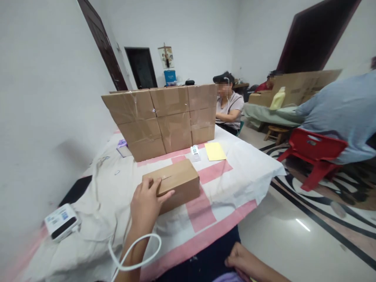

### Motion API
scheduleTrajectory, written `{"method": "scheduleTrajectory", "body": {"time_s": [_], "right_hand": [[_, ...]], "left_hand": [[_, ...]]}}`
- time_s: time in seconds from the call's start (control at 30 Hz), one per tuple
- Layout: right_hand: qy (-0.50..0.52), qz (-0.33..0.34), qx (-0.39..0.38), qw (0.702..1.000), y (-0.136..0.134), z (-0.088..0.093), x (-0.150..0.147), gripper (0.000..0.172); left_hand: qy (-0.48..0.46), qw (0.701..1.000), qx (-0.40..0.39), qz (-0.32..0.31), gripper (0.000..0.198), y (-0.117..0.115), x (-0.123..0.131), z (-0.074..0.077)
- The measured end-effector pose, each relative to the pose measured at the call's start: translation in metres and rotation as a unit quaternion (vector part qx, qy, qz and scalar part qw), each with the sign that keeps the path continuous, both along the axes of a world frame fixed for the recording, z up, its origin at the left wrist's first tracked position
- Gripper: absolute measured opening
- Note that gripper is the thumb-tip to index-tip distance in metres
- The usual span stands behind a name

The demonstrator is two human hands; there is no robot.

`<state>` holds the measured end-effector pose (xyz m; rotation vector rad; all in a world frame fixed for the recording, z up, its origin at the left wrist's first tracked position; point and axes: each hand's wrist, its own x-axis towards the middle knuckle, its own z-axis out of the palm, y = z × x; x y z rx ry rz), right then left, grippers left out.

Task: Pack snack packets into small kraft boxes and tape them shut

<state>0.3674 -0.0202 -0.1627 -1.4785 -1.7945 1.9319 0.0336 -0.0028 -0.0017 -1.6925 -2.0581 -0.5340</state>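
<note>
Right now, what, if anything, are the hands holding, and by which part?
The left hand touches the left end of the cardboard box, fingers on top; a firm hold cannot be told. Whether the curled right hand holds anything is unclear.

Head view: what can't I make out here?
In the head view:
Near cardboard box: contents hidden by its closed top.
Right hand: its curled pose hides whether it holds anything.
Box stack: hides whatever is behind it.
White device at far left: label print too small, blurred.

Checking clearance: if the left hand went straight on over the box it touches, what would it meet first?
Past the box, the left hand would probably meet the stacked cartons, though depth is unclear.
</note>
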Motion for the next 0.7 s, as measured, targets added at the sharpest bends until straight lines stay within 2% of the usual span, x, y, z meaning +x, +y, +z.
{"method": "scheduleTrajectory", "body": {"time_s": [0.1,0.17,0.23,0.33,0.37,0.4,0.43,0.53,0.63,0.7], "right_hand": [[0.053,-0.084,-0.006,0.995,0.019,-0.001,-0.008,0.063],[0.072,-0.144,0.046,0.986,0.042,0.012,-0.016,0.063],[0.090,-0.176,0.147,0.969,0.070,0.038,-0.026,0.053],[0.116,-0.067,0.243,0.961,0.118,0.095,-0.047,0.046],[0.121,-0.055,0.276,0.952,0.138,0.115,-0.056,0.046],[0.122,-0.084,0.292,0.945,0.160,0.133,-0.065,0.043],[0.105,-0.134,0.280,0.945,0.184,0.149,-0.075,0.039],[0.079,-0.178,0.243,0.950,0.256,0.179,-0.103,0.021],[0.030,-0.187,0.183,0.965,0.309,0.186,-0.126,0.014],[0.004,-0.188,0.151,0.970,0.327,0.182,-0.136,0.018]], "left_hand": [[-0.004,0.999,-0.023,0.024,0.055,0.001,0.009,0.007],[-0.001,0.999,-0.022,0.027,0.056,0.001,0.011,0.008],[-0.005,1.000,-0.012,0.022,0.056,0.000,0.011,0.005],[-0.008,1.000,0.002,0.015,0.056,-0.002,0.009,-0.001],[-0.006,1.000,0.006,0.016,0.056,-0.003,0.009,-0.003],[-0.002,1.000,0.011,0.018,0.056,-0.003,0.008,-0.004],[0.004,1.000,0.017,0.020,0.056,-0.002,0.008,-0.006],[0.022,0.999,0.026,0.024,0.057,0.000,0.007,-0.009],[0.029,0.999,0.030,0.018,0.057,0.000,0.005,-0.012],[0.031,0.999,0.038,0.016,0.057,0.000,0.004,-0.013]]}}
